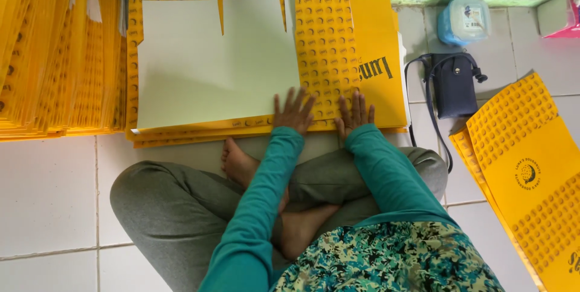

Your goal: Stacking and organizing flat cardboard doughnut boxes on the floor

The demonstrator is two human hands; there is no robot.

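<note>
Left hand (294,111) and right hand (354,112), fingers spread flat, grasping nothing, pressing the near edge of a folded yellow cardboard sheet (326,50), white tiled floor (48,195) beneath.

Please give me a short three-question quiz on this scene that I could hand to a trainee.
1. True or false: both hands lie flat on the yellow cardboard sheet.
2. Which hand is nearer the pale unprinted panel: left hand or right hand?
3. What lies just right of the sheet on the floor tiles?

Key:
1. True.
2. Left hand.
3. A dark blue pouch with a strap.
</note>
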